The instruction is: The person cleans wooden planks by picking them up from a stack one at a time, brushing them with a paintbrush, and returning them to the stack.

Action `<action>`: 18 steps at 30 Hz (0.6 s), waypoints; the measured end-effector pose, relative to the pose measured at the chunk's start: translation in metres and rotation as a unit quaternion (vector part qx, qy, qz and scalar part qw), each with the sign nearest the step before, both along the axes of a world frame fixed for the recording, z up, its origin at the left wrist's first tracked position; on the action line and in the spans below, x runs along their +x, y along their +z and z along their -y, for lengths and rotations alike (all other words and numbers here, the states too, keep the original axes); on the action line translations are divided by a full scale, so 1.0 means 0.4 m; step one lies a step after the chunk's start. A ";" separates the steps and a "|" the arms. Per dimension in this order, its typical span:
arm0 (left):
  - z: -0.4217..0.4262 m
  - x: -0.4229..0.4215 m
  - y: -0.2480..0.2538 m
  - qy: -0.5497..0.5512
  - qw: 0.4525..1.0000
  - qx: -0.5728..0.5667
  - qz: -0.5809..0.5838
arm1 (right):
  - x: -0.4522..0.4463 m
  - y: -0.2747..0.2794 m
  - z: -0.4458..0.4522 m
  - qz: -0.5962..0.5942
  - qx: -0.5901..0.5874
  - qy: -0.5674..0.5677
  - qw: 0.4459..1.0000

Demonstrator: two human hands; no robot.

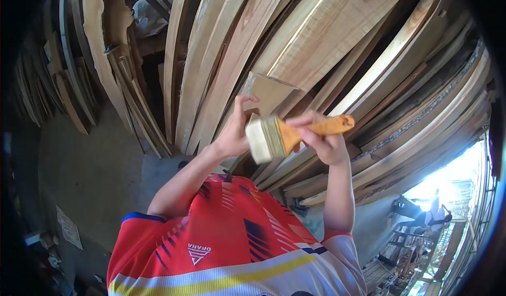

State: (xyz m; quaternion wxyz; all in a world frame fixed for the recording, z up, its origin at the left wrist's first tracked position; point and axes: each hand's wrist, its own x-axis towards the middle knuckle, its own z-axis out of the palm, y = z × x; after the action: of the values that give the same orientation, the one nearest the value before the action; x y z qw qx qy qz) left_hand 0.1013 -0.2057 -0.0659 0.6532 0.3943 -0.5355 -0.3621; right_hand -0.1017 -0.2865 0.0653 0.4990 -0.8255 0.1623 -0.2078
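Note:
A wide flat paintbrush [282, 136] with pale bristles, a metal band and an orange-yellow handle is held in front of my chest. My right hand [326, 142] is closed around its handle, whose end with a hole points to the right. Just behind and left of the bristles is my left hand [232, 130]. Its index finger is raised, bent and apart from the rest, while its other fingers are partly hidden by the brush. Whether it touches the bristles I cannot tell. Beyond both hands shows a flat tan piece of board [270, 91].
Long wooden planks [221, 59] lean in dense rows ahead and to the right. Narrow strips [138, 104] stand farther left beside the concrete floor [95, 164]. A sheet of paper [68, 227] lies at left. Another person [435, 216] is near the bright opening at right.

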 end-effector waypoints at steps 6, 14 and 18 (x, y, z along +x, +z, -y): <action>-0.044 0.102 0.191 0.113 0.992 -0.056 0.002 | -0.092 -0.086 0.034 0.133 0.024 -0.258 0.957; -0.330 0.356 0.557 0.162 0.901 -0.374 -0.148 | -0.162 -0.310 -0.024 0.104 0.136 -0.378 0.910; -0.360 0.371 0.578 0.247 0.886 -0.387 -0.062 | -0.153 -0.340 -0.044 0.123 0.177 -0.391 0.895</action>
State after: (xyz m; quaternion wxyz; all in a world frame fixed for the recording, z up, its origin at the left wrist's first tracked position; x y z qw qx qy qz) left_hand 0.2497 -0.0616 0.1654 0.8540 0.2068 -0.4768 0.0229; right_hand -0.1629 -0.2688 -0.0706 0.5312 -0.5614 0.4437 -0.4536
